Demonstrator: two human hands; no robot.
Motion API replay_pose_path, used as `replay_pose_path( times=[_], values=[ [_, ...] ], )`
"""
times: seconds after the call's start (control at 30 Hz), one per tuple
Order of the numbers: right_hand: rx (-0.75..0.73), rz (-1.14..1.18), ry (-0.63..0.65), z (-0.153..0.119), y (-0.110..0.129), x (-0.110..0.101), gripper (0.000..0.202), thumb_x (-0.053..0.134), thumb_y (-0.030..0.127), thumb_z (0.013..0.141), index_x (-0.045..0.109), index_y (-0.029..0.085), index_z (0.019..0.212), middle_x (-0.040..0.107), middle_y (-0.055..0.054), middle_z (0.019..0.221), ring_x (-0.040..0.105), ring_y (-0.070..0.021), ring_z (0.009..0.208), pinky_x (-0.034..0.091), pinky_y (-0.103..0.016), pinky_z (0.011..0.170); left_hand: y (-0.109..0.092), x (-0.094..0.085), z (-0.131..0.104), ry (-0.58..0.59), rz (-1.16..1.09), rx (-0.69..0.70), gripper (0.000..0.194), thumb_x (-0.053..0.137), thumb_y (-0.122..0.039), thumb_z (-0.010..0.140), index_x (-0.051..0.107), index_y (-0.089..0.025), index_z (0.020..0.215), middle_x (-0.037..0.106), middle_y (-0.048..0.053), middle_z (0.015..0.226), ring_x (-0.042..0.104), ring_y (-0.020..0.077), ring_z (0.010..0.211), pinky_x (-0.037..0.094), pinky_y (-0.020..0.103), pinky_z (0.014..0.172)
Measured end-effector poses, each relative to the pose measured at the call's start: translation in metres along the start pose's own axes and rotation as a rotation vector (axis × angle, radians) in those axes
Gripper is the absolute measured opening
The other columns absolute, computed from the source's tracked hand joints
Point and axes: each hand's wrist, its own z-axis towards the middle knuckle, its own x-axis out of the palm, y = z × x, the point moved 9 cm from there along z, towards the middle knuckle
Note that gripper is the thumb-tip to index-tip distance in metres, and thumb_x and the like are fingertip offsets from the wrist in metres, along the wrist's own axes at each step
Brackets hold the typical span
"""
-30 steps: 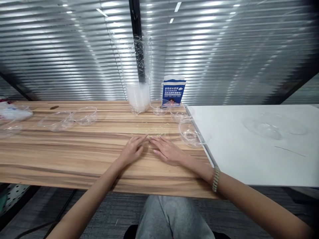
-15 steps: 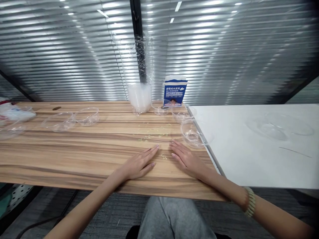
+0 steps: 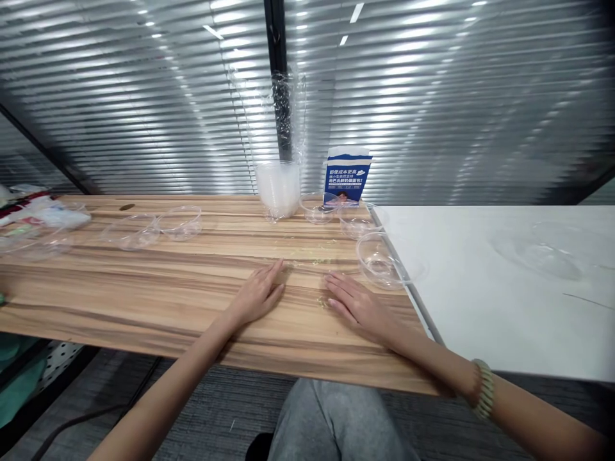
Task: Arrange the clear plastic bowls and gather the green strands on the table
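Observation:
My left hand (image 3: 258,293) is open on the wood-grain table (image 3: 144,294), fingers stretched forward and holding nothing. Opposite it, my right hand (image 3: 358,307) lies flat and open, also with nothing in it. Small yellowish bits (image 3: 323,302) are scattered on the wood between and ahead of the hands; they are too small to name. Just beyond my right hand stands a clear plastic bowl (image 3: 382,264). Two more clear bowls, one of them a bowl (image 3: 321,214) by the blue carton, stand farther back.
A stack of clear plastic bowls (image 3: 278,189) in an open bag stands at the back, beside a blue paper carton (image 3: 346,182). Clear bowls (image 3: 180,225) sit at left near plastic packages (image 3: 52,214). A white table (image 3: 461,288) with clear lids (image 3: 548,253) adjoins on the right.
My left hand has moved away from my right hand, left and slightly forward over the wood. The right hand stays nearly in place. The view has turned a little to the left.

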Motion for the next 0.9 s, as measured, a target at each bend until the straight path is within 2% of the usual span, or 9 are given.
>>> replay_pose_path(
  times=[0.1,0.27,0.43,0.63,0.8,0.9],
  values=[
    [-0.026,-0.006,0.013,0.007,0.005,0.005,0.037,0.038,0.027,0.094,0.053,0.013,0.124,0.055,-0.012,0.130,0.043,-0.0226,0.128,0.039,-0.045,0.105,-0.013,0.002,0.001,0.040,0.057,0.093,0.052,0.035,-0.032,0.094,0.024,-0.019,0.143,0.037,0.010,0.144,0.038,0.0216,0.131,0.032,0.043,0.109],
    [0.007,0.020,-0.008,0.008,0.002,0.006,0.037,0.037,0.028,0.094,0.053,0.015,0.125,0.056,-0.011,0.129,0.043,-0.0222,0.128,0.040,-0.045,0.105,-0.024,0.010,-0.003,0.139,0.067,0.206,0.050,0.031,-0.028,0.095,0.021,-0.021,0.144,0.034,0.008,0.147,0.033,0.0187,0.134,0.027,0.041,0.113],
    [0.043,0.042,-0.022,0.005,-0.002,0.002,0.037,0.037,0.027,0.094,0.051,0.015,0.126,0.055,-0.010,0.130,0.044,-0.0212,0.127,0.039,-0.045,0.105,-0.019,0.000,-0.003,0.046,0.056,0.138,0.055,0.032,-0.030,0.095,0.015,-0.016,0.145,0.032,0.012,0.147,0.028,0.0211,0.137,0.024,0.045,0.114],
    [0.070,0.023,-0.031,0.007,-0.001,0.000,0.037,0.036,0.027,0.094,0.054,0.011,0.123,0.057,-0.013,0.127,0.047,-0.0216,0.124,0.039,-0.043,0.105,-0.035,0.008,-0.004,0.171,0.047,0.262,0.050,0.028,-0.027,0.096,0.018,-0.022,0.145,0.039,0.006,0.144,0.031,0.0175,0.135,0.011,0.047,0.117],
    [0.092,0.008,-0.067,0.006,-0.008,0.000,0.035,0.036,0.021,0.093,0.055,0.011,0.121,0.058,-0.013,0.126,0.047,-0.0217,0.125,0.038,-0.044,0.106,-0.032,0.013,0.002,0.149,0.018,0.175,0.052,0.025,-0.029,0.097,0.010,-0.018,0.146,0.028,0.010,0.149,0.024,0.0175,0.138,0.014,0.046,0.116],
    [0.158,0.015,-0.074,0.005,-0.017,0.001,0.037,0.035,0.013,0.089,0.055,0.010,0.120,0.056,-0.014,0.127,0.043,-0.0223,0.127,0.038,-0.044,0.106,-0.045,0.018,0.002,0.211,0.016,0.228,0.052,0.025,-0.028,0.097,0.009,-0.019,0.146,0.032,0.009,0.147,0.026,0.0173,0.137,0.008,0.049,0.116]
  ],
)
